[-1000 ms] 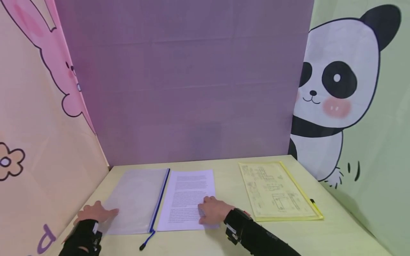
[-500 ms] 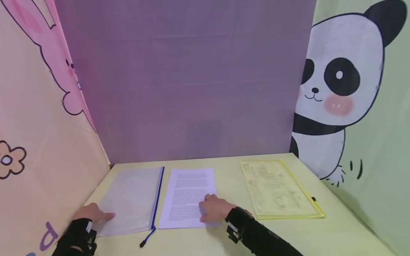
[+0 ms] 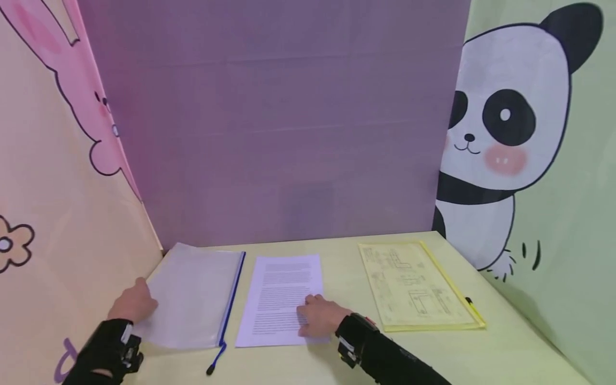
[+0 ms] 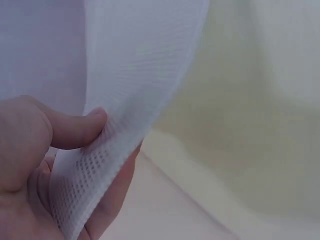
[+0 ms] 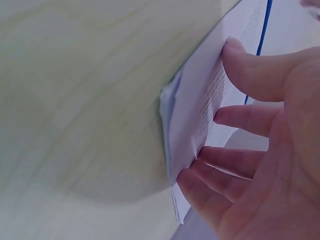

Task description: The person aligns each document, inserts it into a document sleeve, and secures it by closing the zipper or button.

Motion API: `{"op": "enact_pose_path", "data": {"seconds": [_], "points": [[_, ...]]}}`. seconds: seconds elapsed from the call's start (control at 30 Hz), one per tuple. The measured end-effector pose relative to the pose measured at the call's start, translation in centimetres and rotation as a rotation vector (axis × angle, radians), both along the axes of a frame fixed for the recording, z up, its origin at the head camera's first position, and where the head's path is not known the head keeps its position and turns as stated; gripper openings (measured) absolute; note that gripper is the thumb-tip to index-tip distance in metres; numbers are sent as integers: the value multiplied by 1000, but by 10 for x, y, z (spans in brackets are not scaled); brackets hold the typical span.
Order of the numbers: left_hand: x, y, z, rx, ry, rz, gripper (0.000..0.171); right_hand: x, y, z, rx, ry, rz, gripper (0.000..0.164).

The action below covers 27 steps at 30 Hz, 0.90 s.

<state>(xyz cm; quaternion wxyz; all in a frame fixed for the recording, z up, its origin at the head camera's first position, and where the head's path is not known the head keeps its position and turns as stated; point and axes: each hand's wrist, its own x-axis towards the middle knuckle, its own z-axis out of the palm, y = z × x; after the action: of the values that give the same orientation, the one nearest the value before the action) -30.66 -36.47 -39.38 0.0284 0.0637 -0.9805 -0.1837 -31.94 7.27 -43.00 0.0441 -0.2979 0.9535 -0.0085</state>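
Observation:
A white translucent mesh zipper pouch (image 3: 192,299) with a blue zip along its right side lies at the table's left. My left hand (image 3: 133,302) pinches its left edge; in the left wrist view the thumb (image 4: 80,131) presses on top, with fingers underneath. That edge is raised and curves up off the table. To the pouch's right lies a small stack of printed paper (image 3: 279,299). My right hand (image 3: 321,316) rests on its lower right part; in the right wrist view the spread fingertips (image 5: 187,180) touch the sheets near their edge.
A yellow zipper pouch (image 3: 418,286) with drawings visible in it lies at the table's right. A blue zip cord with a dark pull (image 3: 210,369) hangs from the white pouch's lower corner. Purple cloth (image 3: 289,133) stands behind the pale wooden table (image 3: 344,278).
My left hand has slid the white pouch slightly left, away from the paper, then gripped and lifted its left edge. My right hand has stayed on the paper.

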Motion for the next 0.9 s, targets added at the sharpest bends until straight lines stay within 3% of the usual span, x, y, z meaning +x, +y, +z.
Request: {"op": "enact_pose_path", "data": {"seconds": [0.23,0.43,0.57,0.7,0.9], "points": [[0,35,56,-34,171,-103,54,-2,-2,1,19,-3,6,38],[-4,72,91,-4,251,-174,53,-6,-1,-2,-1,-30,-20,40],[-2,94,108,3,277,-186,50,-7,0,-5,-50,-38,-19,39],[0,110,120,7,296,-187,51,-8,4,-5,-153,23,-2,37],[1,124,128,79,338,-191,48,-17,12,-4,-384,72,-28,37]]}}
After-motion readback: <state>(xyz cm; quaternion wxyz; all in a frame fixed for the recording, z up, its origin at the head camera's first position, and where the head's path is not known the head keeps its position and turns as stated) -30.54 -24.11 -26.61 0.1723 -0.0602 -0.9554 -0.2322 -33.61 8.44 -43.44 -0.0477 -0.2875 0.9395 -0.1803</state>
